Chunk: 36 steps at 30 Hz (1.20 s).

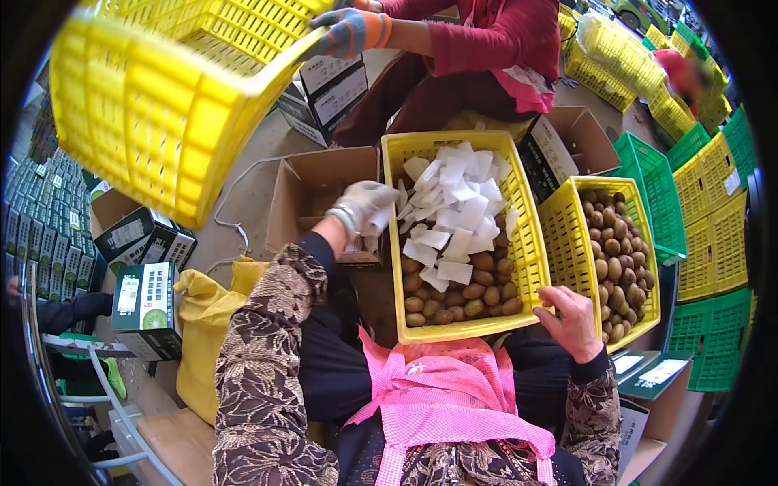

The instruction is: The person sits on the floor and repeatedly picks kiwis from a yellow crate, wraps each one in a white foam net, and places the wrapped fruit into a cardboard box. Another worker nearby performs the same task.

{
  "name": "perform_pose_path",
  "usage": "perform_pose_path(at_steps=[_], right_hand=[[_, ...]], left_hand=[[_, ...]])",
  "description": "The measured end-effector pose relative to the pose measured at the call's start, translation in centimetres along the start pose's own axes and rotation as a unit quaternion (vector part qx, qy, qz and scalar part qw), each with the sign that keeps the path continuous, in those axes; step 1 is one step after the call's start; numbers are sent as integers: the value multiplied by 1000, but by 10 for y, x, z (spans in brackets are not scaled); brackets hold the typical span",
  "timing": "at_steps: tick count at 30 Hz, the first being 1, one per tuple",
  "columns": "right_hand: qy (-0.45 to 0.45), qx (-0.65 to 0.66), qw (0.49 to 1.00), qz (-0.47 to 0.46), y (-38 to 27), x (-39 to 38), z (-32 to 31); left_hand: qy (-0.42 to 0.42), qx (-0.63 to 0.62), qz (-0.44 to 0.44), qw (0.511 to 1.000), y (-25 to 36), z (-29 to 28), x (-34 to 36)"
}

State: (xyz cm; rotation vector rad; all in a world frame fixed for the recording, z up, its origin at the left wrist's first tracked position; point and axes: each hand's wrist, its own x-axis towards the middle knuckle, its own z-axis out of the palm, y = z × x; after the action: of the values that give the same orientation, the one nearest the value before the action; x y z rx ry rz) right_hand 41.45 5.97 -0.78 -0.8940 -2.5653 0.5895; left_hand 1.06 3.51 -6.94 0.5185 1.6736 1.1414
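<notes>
Pink checked cloth apron (454, 425) lies nearest, below one yellow slatted plastic crate (462, 330), where thin squarish white sheets (466, 209) lie heaped over brown oval kiwifruit (474, 292), both too overlapped to count. White-gloved left hand (362, 204), half curled, grips some sheets at one open brown cardboard box (312, 172); bare right hand (574, 322), loosely half-open, is empty by the crate's rim.

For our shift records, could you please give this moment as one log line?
left hand: gloved, over open cardboard box, grip unclear | right hand: bare, at corner of central yellow crate | contents: kiwifruit partly under white pieces
</notes>
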Motion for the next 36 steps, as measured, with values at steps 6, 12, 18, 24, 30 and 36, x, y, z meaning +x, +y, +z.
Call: perform_pose_path(at_steps=[6,12,18,24,30,36], right_hand=[[-148,-5,989,0,9,26,26],[-261,-111,959,14,1,53,36],[-291,-132,948,16,-4,76,43],[-290,-143,946,29,-4,71,40],[-278,-161,947,24,1,69,42],[-292,90,952,26,30,101,45]], left_hand=[[-37,-89,-20,995,-77,-125,70],[37,49,-119,991,-122,-102,110],[-91,360,-127,920,-171,-85,128],[-277,609,-99,736,-161,-59,126],[-203,626,-79,749,-203,-64,160],[-9,442,-186,878,-219,-35,149]])
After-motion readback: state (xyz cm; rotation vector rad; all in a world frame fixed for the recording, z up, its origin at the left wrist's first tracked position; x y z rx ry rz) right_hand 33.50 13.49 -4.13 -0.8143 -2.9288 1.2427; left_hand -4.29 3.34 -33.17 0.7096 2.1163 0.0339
